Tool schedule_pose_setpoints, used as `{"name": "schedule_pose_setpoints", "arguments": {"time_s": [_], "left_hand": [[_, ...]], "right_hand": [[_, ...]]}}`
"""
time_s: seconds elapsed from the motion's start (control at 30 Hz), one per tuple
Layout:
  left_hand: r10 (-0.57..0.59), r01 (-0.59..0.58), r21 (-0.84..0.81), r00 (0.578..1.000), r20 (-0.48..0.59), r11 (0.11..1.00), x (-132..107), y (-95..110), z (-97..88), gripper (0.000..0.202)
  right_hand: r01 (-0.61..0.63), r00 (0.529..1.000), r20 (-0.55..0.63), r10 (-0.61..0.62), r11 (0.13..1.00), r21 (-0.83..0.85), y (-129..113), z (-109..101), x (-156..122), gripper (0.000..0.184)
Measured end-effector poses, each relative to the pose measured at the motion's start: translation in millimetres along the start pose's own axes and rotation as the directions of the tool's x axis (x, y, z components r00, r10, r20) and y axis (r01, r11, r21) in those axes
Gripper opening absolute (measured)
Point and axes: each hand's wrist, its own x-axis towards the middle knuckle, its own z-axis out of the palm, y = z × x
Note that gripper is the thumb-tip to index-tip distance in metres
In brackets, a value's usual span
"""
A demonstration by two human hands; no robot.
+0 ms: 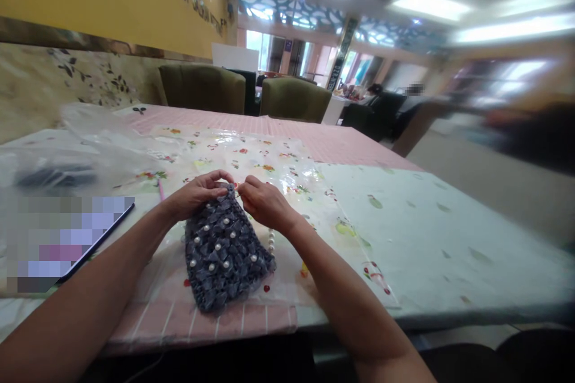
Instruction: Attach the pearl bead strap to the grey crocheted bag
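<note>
A dark grey crocheted bag [220, 251] dotted with white pearl beads hangs between my hands, its lower edge close to the table's near side. My left hand [202, 191] pinches the bag's top corner between thumb and fingers. Right beside that corner, my right hand [265, 200] is closed, fingertips pressed together; whatever sits in them is too small to make out. A string of pearls [271, 242] runs down behind the bag's right side, below my right wrist.
Left of my arm lies a tablet-like device [99, 245] with a blurred screen. Behind it is a clear plastic bag [99, 137] with something dark inside. A pink stick [160, 189] and small black scissors [139, 110] lie on the table. Green chairs [296, 99] stand at the far edge.
</note>
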Motion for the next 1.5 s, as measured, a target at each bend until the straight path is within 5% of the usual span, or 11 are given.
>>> {"name": "schedule_pose_setpoints", "arguments": {"time_s": [0.27,0.63,1.5], "left_hand": [[-0.005,0.006,0.014,0.996,-0.089,1.0,0.2,2.7,3.5,0.038],[-0.019,0.018,-0.028,0.998,-0.055,0.999,0.6,-2.3,4.3,0.035],[-0.004,0.017,0.106,0.993,-0.118,0.994,2.5,-4.5,6.1,0.031]], "right_hand": [[-0.034,0.996,-0.078,0.039,0.997,0.065,7.5,-0.2,-1.1,0.017],[0.021,0.991,-0.137,0.008,0.978,0.209,0.1,-7.3,-3.1,0.013],[0.02,1.0,-0.022,-0.019,0.999,0.03,1.4,-8.9,-2.3,0.017]]}}
